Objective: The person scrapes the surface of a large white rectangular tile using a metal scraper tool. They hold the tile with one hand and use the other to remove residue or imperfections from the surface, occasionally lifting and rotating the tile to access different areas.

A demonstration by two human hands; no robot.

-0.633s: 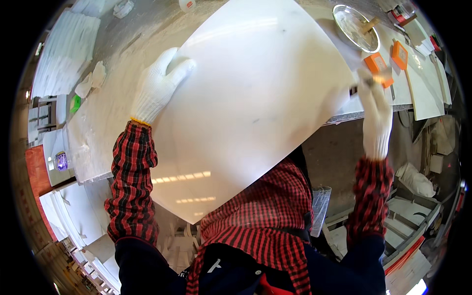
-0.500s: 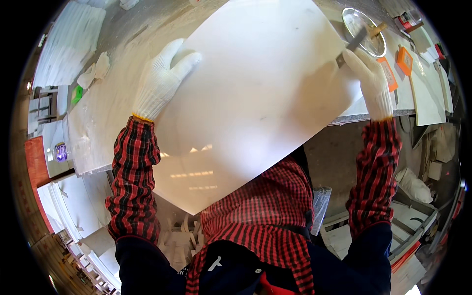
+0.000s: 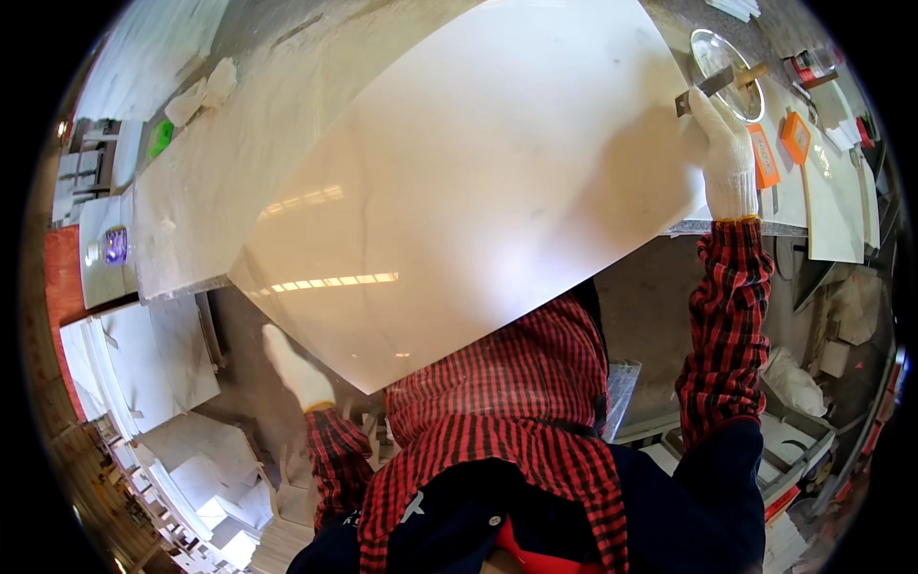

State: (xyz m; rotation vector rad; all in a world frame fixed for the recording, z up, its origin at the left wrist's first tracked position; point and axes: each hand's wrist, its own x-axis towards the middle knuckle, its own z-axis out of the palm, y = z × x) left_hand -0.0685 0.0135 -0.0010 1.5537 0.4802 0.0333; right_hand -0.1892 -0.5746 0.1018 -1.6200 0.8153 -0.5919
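A large glossy white slab (image 3: pixel 478 191) lies slanted over the worktable, its near corner hanging over the front edge close to my red-and-black checked apron. My left hand (image 3: pixel 298 371), in a white knit glove, is below the slab's left edge, off the table and apart from it. Its fingers look stretched out, with nothing visible in them. At the slab's right edge, my gloved right hand (image 3: pixel 725 158) is closed on a flat metal scraper blade (image 3: pixel 704 90). Beyond this hand, a shiny metal bowl (image 3: pixel 701 43) stands with a wooden handle (image 3: pixel 754 75) across it.
Orange boxes (image 3: pixel 795 138) lie right of the bowl, near a white tile strip (image 3: pixel 834 206). Crumpled white gloves (image 3: pixel 204 94) and a green object (image 3: pixel 161 139) rest at the table's left. White slabs (image 3: pixel 158 359) stand at lower left; a metal frame (image 3: pixel 798 450) is at lower right.
My left hand has left the slab's upper left side and come down and toward me, past the table edge. The right hand keeps its hold at the right edge. The whole view has shifted slightly.
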